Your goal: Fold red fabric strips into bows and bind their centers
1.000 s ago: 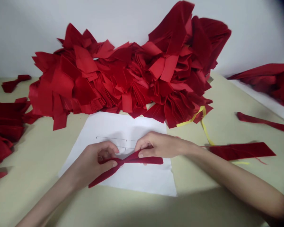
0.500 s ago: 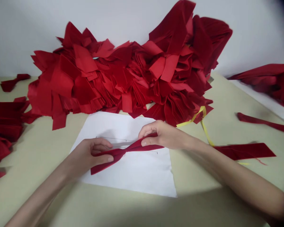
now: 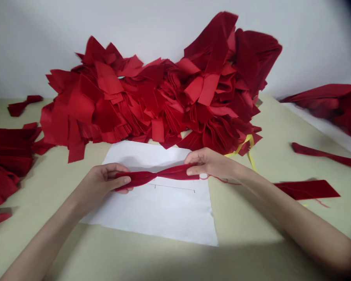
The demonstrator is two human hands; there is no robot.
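A red velvet-like fabric strip (image 3: 157,175), pinched narrow at its middle like a bow, stretches between my hands. My left hand (image 3: 109,180) is closed on its left end, thumb in front and fingers behind. My right hand (image 3: 209,164) pinches the right end the same way. Beneath the strip lies a sheet of white paper (image 3: 163,218) with a ruled, marked line, part of which is covered by the strip. A red thread (image 3: 224,181) runs from near my right hand toward the right.
Behind the paper rises a big heap of red fabric pieces (image 3: 152,101) against the wall. A flat red strip (image 3: 310,189), a gathered strip (image 3: 324,153) and a yellow ribbon (image 3: 251,156) lie at right. More red fabric (image 3: 8,148) sits at left, with a small bow-shaped piece (image 3: 25,105) farther back.
The strip has gone from slanting to nearly level and sits slightly higher over the paper. My left hand has moved up and left; both hands still hold the ends.
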